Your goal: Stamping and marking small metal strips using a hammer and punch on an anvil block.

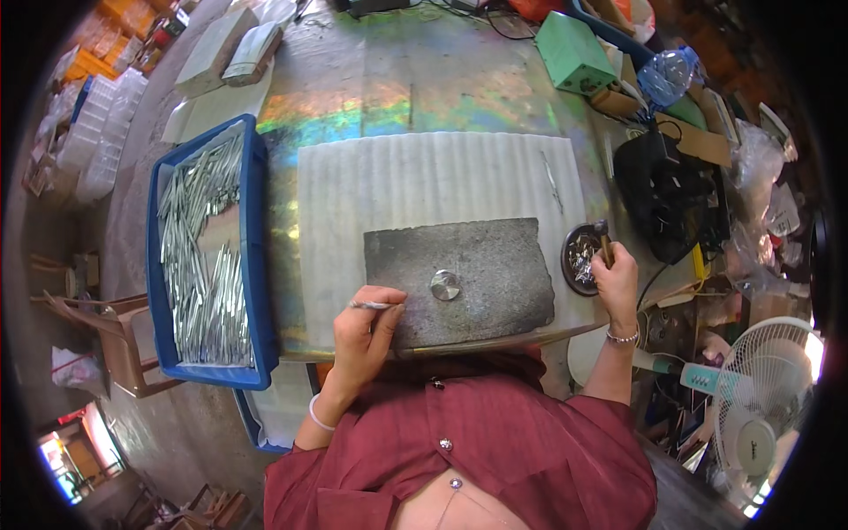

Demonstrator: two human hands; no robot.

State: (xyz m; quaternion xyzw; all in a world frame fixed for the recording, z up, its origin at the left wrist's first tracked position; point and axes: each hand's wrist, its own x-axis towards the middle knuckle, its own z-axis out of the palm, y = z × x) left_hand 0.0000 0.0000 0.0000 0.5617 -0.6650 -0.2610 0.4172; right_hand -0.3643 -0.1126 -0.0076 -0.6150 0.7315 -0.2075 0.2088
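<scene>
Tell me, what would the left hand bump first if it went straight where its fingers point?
The left hand would probably meet the round silvery metal piece on the dark slab, to its right. I can't tell how high it is, so it might pass over.

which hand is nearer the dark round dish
The right hand, with the silvery bracelet, gripping a hammer-like tool at the round dish. The left hand is farther off, near the left edge of the dark slab, holding a slim metal piece.
</scene>
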